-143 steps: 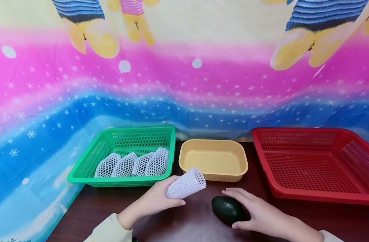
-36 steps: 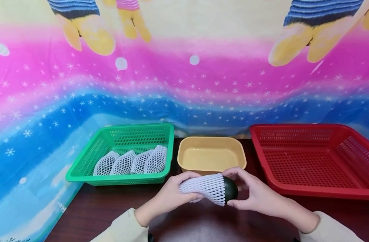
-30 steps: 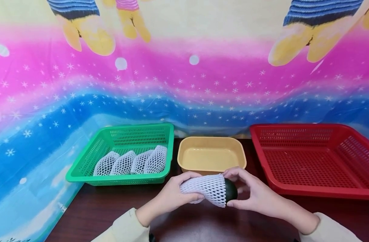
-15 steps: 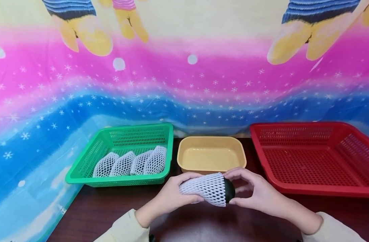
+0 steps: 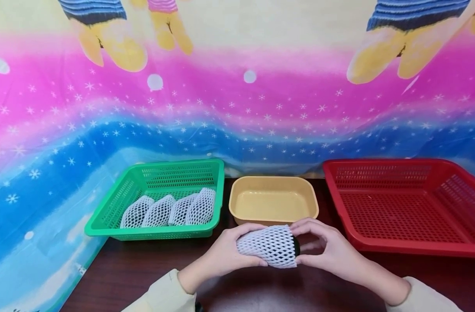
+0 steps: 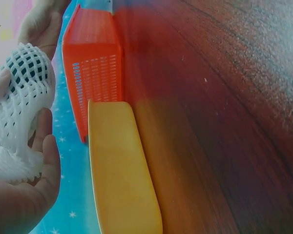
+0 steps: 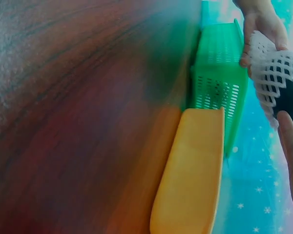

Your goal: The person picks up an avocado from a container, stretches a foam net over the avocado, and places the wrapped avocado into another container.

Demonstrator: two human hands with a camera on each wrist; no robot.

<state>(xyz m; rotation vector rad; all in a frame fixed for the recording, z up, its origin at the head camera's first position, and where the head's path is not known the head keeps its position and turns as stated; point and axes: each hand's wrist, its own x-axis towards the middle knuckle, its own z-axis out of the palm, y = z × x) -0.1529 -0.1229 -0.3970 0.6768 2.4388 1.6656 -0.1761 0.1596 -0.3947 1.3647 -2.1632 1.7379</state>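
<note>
Both hands hold a white foam net sleeve (image 5: 266,246) above the table, stretched over a dark green, smooth oval fruit like an avocado (image 5: 297,246). In the head view only a thin dark strip of the fruit's right end shows; more of it appears through the mesh in the right wrist view (image 7: 289,102). My left hand (image 5: 231,251) grips the narrower left part of the net, its thumb lying along the near side. My right hand (image 5: 331,249) pinches the net's open right edge between thumb and fingers, close against the fruit's end.
A green basket (image 5: 155,232) at the left holds several netted pieces (image 5: 159,211) in a row. Behind the hands stands a yellow tub (image 5: 274,212). To the right is a red basket (image 5: 416,247). All sit on a dark wooden table (image 5: 143,264) before a printed cloth (image 5: 221,108).
Earlier the fruit lay on the table under my right hand, apart from the net in my left. It was lifted and put inside, and the net's edge has since crept right over it.
</note>
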